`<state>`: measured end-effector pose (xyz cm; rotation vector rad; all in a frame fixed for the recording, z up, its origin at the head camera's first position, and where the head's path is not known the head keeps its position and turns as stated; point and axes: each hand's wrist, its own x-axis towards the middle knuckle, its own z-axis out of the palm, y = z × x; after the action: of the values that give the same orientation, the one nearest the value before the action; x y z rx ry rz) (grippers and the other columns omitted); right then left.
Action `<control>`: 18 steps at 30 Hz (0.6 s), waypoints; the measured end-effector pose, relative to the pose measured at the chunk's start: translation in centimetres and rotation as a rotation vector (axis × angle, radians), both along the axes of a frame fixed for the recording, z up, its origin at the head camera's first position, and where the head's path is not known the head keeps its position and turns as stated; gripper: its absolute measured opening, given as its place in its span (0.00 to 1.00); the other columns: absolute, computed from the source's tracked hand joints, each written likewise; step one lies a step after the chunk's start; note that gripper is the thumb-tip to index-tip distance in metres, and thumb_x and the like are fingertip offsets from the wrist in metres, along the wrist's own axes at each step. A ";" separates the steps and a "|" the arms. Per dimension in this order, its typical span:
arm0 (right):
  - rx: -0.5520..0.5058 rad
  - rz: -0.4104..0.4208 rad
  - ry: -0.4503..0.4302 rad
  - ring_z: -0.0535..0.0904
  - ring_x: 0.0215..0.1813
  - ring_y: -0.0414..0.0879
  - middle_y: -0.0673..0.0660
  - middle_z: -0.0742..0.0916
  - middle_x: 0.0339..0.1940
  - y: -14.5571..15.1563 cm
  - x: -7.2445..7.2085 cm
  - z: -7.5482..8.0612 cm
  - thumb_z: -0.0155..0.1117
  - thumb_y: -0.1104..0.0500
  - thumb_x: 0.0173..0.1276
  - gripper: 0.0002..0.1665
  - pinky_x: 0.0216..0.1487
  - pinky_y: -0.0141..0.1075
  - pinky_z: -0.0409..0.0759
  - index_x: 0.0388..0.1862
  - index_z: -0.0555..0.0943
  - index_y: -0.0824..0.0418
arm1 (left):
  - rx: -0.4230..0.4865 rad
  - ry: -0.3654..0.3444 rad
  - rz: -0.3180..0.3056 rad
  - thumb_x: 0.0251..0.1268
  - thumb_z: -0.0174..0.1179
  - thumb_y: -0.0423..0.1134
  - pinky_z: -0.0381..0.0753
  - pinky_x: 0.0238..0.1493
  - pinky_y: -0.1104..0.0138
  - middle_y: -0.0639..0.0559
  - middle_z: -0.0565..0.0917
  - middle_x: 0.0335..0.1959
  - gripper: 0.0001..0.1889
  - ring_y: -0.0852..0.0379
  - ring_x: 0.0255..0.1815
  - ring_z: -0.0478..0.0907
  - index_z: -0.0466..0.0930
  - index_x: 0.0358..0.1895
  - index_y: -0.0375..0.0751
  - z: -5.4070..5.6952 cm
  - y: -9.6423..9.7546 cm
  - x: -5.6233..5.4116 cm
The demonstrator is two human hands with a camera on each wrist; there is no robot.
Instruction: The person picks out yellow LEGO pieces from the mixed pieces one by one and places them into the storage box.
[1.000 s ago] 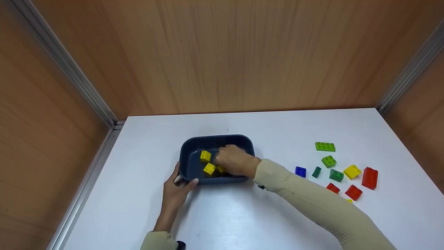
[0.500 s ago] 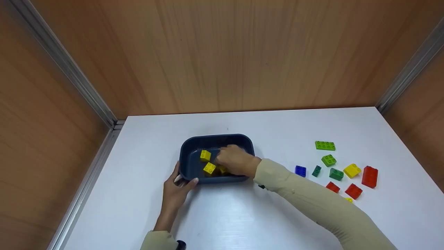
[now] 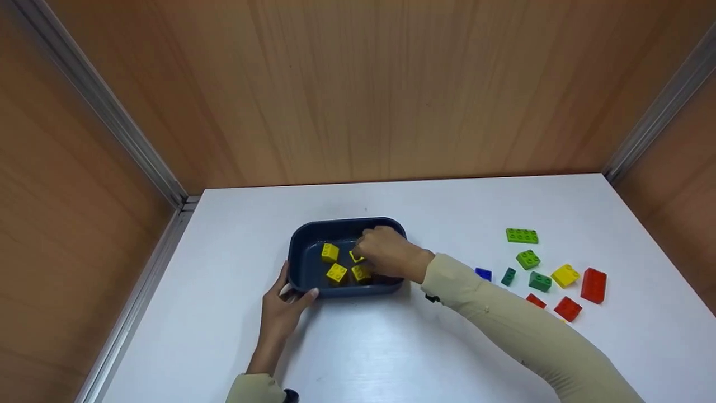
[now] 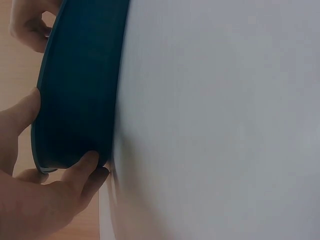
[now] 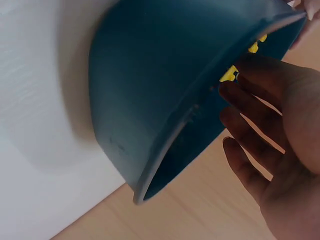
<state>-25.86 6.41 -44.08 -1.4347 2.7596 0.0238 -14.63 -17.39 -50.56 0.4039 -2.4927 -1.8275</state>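
A dark blue rectangular tub (image 3: 305,263) stands on the white table. My left hand (image 3: 281,316) grips its near left corner, thumb at the front and fingers round the side; in the left wrist view, fingertips (image 4: 89,162) press the outer wall. My right hand (image 3: 391,254) reaches inside the tub from the right. Its thumb and index finger pinch a yellow toy brick (image 3: 356,256), mostly covered by the hand, also glimpsed as a yellow brick (image 5: 229,74) in the right wrist view. Beside it in the tub lie three more yellow bricks (image 3: 337,273).
Right of the tub lie loose bricks: light green (image 3: 522,235), dark green (image 3: 540,281), yellow (image 3: 565,275), red (image 3: 593,285) and blue (image 3: 483,273). The right sleeve (image 3: 503,319) passes over some of them. Wooden panels (image 3: 358,95) enclose the table's back and sides.
My right hand has shifted slightly right and away inside the tub, uncovering a yellow brick near the front wall and showing another at its fingertips. The left hand stays on the tub.
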 end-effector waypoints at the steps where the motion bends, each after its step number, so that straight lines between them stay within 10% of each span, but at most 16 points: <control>1: -0.016 -0.001 0.004 0.86 0.51 0.48 0.51 0.93 0.51 0.2 0.0 0.1 0.77 0.53 0.71 0.19 0.53 0.42 0.85 0.58 0.91 0.56 | 0.001 -0.002 0.000 0.67 0.72 0.37 0.76 0.72 0.48 0.32 0.64 0.80 0.49 0.29 0.75 0.70 0.52 0.86 0.44 0.0 0.0 0.0; 18: -0.128 -0.093 0.050 0.87 0.52 0.51 0.55 0.92 0.51 5.0 -0.3 0.5 0.81 0.62 0.64 0.20 0.56 0.47 0.87 0.55 0.91 0.59 | 0.016 0.000 -0.005 0.67 0.73 0.36 0.77 0.71 0.49 0.31 0.66 0.79 0.49 0.30 0.74 0.71 0.52 0.87 0.45 -0.1 0.0 0.0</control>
<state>-26.13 11.41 -43.55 -1.3483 2.9141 -0.1232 -14.65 -17.41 -50.69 0.3984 -2.4835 -1.8502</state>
